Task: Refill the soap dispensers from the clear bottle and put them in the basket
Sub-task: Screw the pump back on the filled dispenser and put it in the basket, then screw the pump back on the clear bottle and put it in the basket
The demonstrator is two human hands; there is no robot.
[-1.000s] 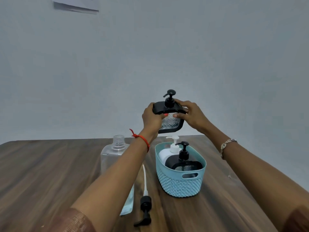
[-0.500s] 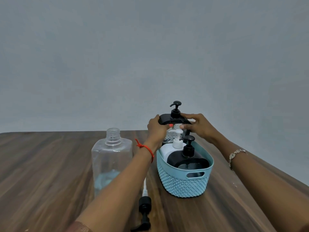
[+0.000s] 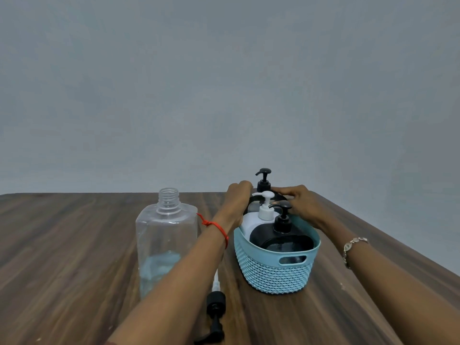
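Note:
A light blue woven basket (image 3: 276, 270) stands on the wooden table. Inside it sit a black dispenser (image 3: 282, 236) at the front and a white dispenser (image 3: 265, 210) behind it. At the basket's far end, a third dispenser with a black pump top (image 3: 263, 179) is held from both sides by my left hand (image 3: 237, 197) and my right hand (image 3: 300, 202); its body is mostly hidden. The clear bottle (image 3: 165, 240) stands uncapped to the left, with a little liquid at its bottom.
A black pump with a white tube (image 3: 215, 310) lies on the table (image 3: 62, 245) between the clear bottle and the basket, near the front edge. The table's right edge runs diagonally past the basket. A plain grey wall is behind.
Both hands have lowered the black-topped dispenser from above the basket down into its far end. The view has tilted down slightly.

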